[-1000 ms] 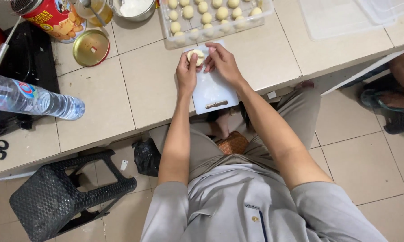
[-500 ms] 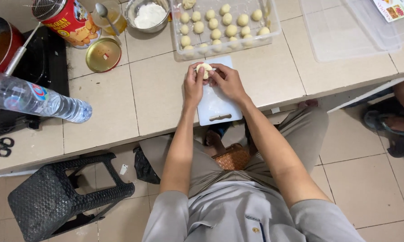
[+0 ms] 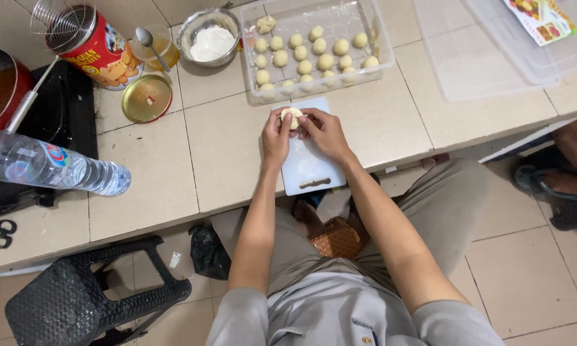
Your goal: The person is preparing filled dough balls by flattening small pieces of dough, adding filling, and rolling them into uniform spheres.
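Observation:
A pale round piece of dough [image 3: 292, 116] is pinched between both my hands above the far end of a white cutting board [image 3: 309, 172]. My left hand [image 3: 275, 137] grips its left side and my right hand [image 3: 323, 132] covers its right side. Just beyond the hands stands a clear plastic tray [image 3: 375, 40] holding several shaped dough balls [image 3: 304, 66] in rows.
A metal bowl of white flour [image 3: 210, 42], a cup with a spoon [image 3: 154, 46], a gold lid [image 3: 147, 98] and a red tin [image 3: 100, 51] sit at the back left. A water bottle [image 3: 51, 168] lies on its side. Clear containers [image 3: 493, 51] stand at the right; a black stool [image 3: 90, 295] is below.
The view has shifted so the counter sits lower in frame. Both hands stay on the dough over the board, working it with small finger movements.

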